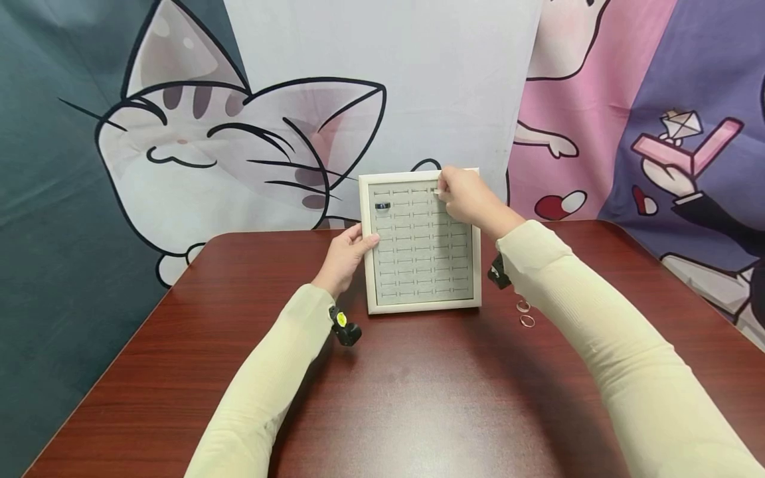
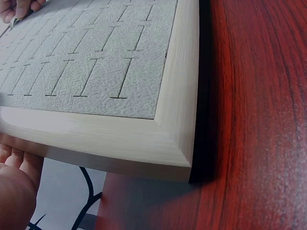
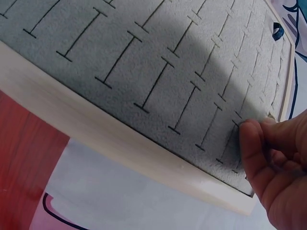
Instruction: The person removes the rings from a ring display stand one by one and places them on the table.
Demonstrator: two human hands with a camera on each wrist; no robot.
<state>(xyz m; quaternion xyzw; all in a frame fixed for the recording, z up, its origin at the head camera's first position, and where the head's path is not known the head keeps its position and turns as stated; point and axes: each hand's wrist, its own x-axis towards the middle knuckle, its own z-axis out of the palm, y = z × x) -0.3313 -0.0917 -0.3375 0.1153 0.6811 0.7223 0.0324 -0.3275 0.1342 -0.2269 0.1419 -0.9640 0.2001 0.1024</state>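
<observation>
A ring display board (image 1: 424,307) with a pale frame and a grey slotted pad stands propped on the table. My left hand (image 1: 343,257) grips its left edge, thumb on the front border. At the top row, right of centre, my right hand (image 1: 469,198) pinches a silver ring (image 2: 15,22) between thumb and finger, right at a slot. Most of that ring is hidden by the fingers. A dark ring (image 1: 382,206) sits in a slot near the upper left of the pad.
Two thin rings (image 1: 528,326) lie on the reddish-brown table (image 1: 406,398), right of the board and near the right forearm. Behind the table hangs a cartoon-printed cloth (image 1: 418,53). Each wrist wears a small black camera (image 1: 348,333).
</observation>
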